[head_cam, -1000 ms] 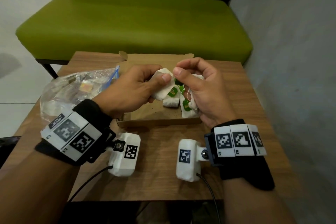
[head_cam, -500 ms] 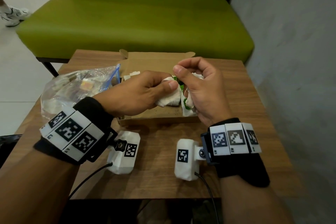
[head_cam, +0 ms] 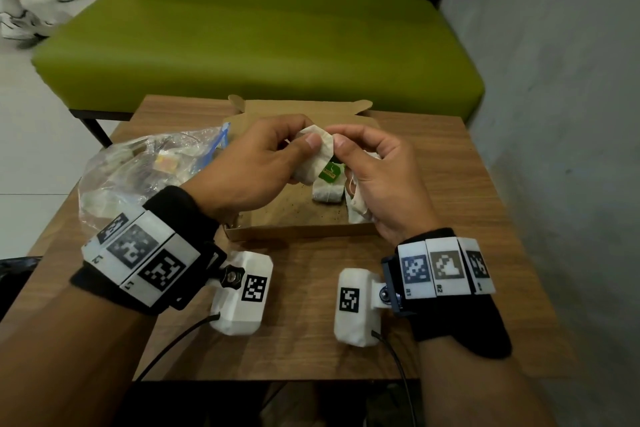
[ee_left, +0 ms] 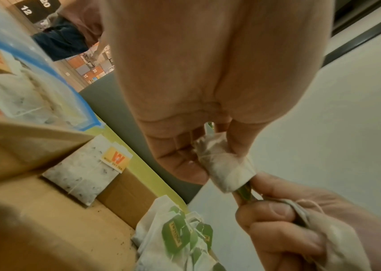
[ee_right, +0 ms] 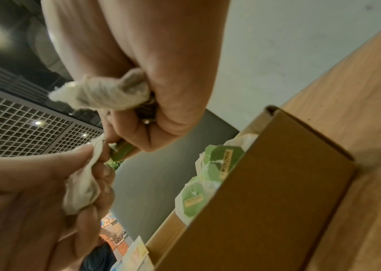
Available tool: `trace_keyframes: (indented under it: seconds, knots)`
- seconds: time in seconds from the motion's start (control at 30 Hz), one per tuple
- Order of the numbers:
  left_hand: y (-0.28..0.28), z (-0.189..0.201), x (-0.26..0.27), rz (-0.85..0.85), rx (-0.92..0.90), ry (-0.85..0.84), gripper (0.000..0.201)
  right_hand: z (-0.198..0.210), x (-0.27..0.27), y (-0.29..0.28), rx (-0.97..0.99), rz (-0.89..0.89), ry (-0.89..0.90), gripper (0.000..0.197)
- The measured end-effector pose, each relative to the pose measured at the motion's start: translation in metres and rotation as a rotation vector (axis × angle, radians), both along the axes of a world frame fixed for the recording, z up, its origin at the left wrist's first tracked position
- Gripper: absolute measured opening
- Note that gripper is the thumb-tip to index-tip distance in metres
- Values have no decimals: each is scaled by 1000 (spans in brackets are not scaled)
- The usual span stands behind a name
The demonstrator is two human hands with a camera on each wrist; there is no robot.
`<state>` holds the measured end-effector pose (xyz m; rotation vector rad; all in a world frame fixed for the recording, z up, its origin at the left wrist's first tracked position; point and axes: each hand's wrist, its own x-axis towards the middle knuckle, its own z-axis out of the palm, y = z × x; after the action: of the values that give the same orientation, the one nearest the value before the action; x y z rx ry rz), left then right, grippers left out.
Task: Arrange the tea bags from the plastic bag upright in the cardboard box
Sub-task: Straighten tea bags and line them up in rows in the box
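Note:
Above the open cardboard box (head_cam: 300,233), my left hand (head_cam: 307,139) pinches a white tea bag (head_cam: 321,150) by its top. My right hand (head_cam: 341,141) pinches the same bag's green tag (ee_left: 245,192) and grips a second crumpled tea bag (head_cam: 358,208) in its curled lower fingers. In the box, several tea bags with green tags (ee_left: 180,236) stand at the right end. One with an orange tag (ee_left: 85,176) leans against the far left corner. The clear plastic bag (head_cam: 145,166) with more tea bags lies left of the box.
The box sits on a small wooden table (head_cam: 311,350). A green bench (head_cam: 263,45) stands behind it and a grey wall (head_cam: 554,114) closes the right side. A person's feet in white shoes (head_cam: 24,24) are on the floor at top left.
Both hands have risen from low in the box, lifting the tea bag between them. A person's feet have come into view at top left.

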<state>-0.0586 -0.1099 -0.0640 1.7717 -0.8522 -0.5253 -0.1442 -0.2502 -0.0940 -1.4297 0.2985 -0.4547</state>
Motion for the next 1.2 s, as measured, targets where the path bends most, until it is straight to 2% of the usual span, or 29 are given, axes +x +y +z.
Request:
trace_keyframes:
  seconds: [0.17,0.5,0.67,0.8,0.93,1.0,1.1,1.2]
  knots:
    - [-3,0,-1,105,-61,11,5,2,-1,1,63,-21,24,11]
    - [-6,1,-3,215,-191,132,2,2,-1,-1,140,12,82,7]
    - [-8,-5,-3,259,-179,142,9,-2,-1,-2,104,55,121,12]
    - [-10,-8,-3,280,-195,184,15,-4,0,0,116,87,84,23]
    - [-9,-7,-3,274,-196,231,17,-1,-3,2,37,62,72,7]
    - [-8,-3,-6,244,-181,245,20,-3,-2,1,-7,24,92,10]
    - [-8,1,-4,252,-182,325,32,-2,-3,-1,43,27,115,14]
    - [-6,1,-1,228,-150,315,18,-2,-1,1,123,61,131,12]
